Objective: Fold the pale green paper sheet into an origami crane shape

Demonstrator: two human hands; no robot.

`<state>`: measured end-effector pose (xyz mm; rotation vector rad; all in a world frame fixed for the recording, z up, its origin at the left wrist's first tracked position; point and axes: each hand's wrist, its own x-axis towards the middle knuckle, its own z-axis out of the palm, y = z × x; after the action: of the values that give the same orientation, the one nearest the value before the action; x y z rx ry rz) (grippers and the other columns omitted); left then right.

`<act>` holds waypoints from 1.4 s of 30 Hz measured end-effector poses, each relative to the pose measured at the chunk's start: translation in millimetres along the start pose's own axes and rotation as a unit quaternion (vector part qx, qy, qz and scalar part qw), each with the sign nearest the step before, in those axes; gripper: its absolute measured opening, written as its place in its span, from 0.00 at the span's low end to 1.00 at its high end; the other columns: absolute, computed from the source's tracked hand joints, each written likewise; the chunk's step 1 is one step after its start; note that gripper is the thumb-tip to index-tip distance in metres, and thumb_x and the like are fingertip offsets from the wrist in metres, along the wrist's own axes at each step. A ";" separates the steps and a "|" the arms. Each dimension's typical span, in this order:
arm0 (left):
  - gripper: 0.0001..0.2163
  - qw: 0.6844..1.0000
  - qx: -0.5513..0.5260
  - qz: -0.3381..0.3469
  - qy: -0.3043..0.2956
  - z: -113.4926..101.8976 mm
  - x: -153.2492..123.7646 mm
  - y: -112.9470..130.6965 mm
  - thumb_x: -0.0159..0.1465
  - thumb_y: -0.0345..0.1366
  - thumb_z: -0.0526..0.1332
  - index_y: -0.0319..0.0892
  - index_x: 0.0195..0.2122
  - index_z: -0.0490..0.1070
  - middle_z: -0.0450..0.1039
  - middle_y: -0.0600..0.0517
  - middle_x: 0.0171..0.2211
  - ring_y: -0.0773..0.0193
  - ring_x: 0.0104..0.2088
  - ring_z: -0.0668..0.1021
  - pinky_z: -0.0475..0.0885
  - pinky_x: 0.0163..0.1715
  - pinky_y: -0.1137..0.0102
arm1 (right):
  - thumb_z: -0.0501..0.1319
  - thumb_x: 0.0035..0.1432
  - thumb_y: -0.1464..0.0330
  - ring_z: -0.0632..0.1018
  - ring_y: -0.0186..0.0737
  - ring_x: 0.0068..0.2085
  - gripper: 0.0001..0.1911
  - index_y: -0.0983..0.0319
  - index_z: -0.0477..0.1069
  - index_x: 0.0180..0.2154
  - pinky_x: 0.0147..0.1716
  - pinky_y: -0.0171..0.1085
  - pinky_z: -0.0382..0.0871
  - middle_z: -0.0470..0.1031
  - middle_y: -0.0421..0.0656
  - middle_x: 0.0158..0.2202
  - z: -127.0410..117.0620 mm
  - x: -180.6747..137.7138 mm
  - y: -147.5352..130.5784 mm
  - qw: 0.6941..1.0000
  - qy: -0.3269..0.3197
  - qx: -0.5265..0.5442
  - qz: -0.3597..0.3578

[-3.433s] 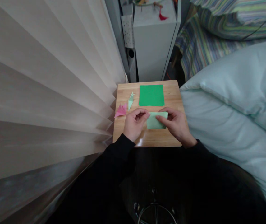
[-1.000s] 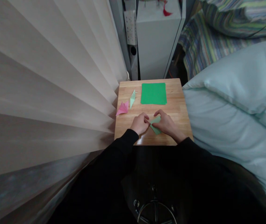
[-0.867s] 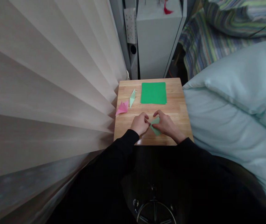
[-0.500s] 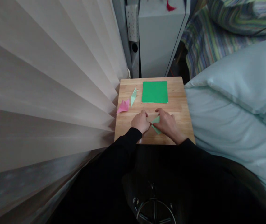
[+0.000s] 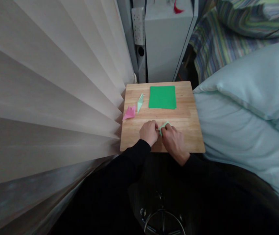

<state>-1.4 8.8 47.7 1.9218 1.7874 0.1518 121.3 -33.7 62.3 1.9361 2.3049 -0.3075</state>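
Both my hands meet over the near middle of a small wooden table. My left hand is curled, its fingertips pinching a folded piece of light green paper. My right hand lies over the same paper with its fingers pressed down on it, so only a small corner of the paper shows between the hands. A flat dark green paper square lies at the back of the table. To the left sit a folded pale green paper shape and a folded pink paper shape.
A pleated beige curtain hangs close along the table's left side. A pale blue duvet bulges against the right edge. Behind the table stands a grey cabinet with a power strip; striped bedding lies at the back right.
The light green paper went from a wide flat piece to a small folded one. My right hand has slid left and nearer over it, covering most of it; my left hand stays pinched.
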 end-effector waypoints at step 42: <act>0.21 0.968 0.239 0.079 0.004 9.4 -33.8 17.3 0.74 0.26 0.43 0.36 0.62 0.68 0.69 0.38 0.61 0.46 0.58 0.69 0.71 0.47 0.54 | 0.45 0.74 0.72 0.72 0.52 0.47 0.27 0.62 0.59 0.70 0.43 0.46 0.59 0.73 0.55 0.48 13.0 -0.1 4.1 0.999 0.013 -0.051 0.005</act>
<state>13.7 -26.4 55.6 2.3987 1.7902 -0.2418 124.9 -36.2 49.3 1.9129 2.2778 -0.1609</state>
